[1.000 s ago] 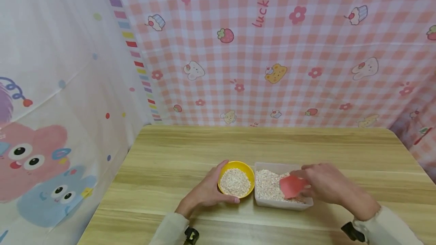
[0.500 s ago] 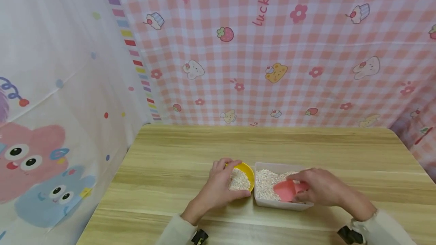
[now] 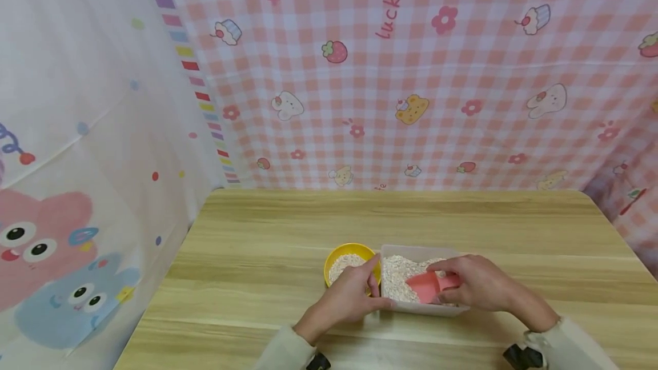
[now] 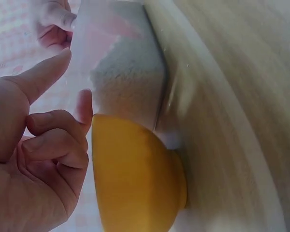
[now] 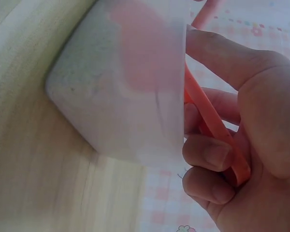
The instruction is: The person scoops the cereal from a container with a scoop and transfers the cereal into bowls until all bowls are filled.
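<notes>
Indeed, the right hand (image 3: 475,284) gripped the scoop (image 3: 424,287) in the tub (image 3: 426,308), the left hand (image 3: 350,297) loosely bent alongside, tabletop (image 3: 288,221) stretching beyond.

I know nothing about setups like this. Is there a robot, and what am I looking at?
No robot shows here: a person works with two bare hands. The wide picture comes from a camera on the person's head, looking forward and down; the close-ups come from a camera on each wrist, so they look tipped sideways. On the wooden table stand a yellow bowl and, beside it, a translucent box, both containing pale flakes. The right hand holds a red scoop by its handle, the blade inside the box. The left hand is by the bowl and box, gripping neither; whether it touches them is hard to tell.
</notes>
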A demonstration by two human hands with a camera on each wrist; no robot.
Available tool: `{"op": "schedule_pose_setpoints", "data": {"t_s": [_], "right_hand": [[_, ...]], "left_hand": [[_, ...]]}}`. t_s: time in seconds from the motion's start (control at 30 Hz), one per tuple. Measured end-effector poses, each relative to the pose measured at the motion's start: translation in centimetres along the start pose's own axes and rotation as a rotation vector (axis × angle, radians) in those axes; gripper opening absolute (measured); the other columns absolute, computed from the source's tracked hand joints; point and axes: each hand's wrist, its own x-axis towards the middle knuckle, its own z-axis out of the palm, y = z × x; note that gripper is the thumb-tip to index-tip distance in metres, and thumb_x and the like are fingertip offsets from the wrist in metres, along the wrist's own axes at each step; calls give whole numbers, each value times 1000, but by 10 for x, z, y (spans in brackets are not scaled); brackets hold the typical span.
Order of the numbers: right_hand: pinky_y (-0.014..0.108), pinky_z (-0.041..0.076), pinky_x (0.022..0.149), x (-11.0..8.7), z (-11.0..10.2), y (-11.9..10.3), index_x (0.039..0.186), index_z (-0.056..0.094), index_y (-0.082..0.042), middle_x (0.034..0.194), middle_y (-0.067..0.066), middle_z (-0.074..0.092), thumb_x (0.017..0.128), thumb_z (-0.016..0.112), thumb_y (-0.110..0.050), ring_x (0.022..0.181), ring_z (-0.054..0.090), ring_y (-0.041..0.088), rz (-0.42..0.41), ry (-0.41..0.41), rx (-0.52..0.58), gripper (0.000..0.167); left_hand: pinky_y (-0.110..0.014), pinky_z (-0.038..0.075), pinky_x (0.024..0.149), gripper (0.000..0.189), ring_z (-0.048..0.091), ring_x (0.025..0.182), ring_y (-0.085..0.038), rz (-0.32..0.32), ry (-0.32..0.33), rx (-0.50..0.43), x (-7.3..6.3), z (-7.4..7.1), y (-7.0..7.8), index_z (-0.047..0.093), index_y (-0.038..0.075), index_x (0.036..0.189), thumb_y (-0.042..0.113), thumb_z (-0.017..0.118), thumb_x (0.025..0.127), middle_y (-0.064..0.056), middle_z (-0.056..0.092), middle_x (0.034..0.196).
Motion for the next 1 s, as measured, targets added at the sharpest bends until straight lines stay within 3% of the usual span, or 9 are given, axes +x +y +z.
{"op": "schedule_pose_setpoints", "data": {"t_s": [0.47, 1.0], "right_hand": [[22, 34, 57, 3, 3, -2, 123, 69, -12, 74, -14, 53, 80, 80, -47, 65, 39, 1, 21, 16, 84, 57], [21, 35, 57, 13, 14, -7, 121, 70, -11, 75, -16, 55, 76, 83, -42, 64, 40, 0, 7, 73, 80, 56]], "left_hand": [[-17, 40, 55, 93, 46, 53, -1, 6, 1, 25, 1, 4, 1, 32, -4, 151, 31, 82, 81, 14, 54, 61], [-14, 43, 68, 88, 45, 55, 4, 65, -7, 90, 2, 1, 2, 35, -8, 149, 28, 81, 83, 16, 53, 63]]}}
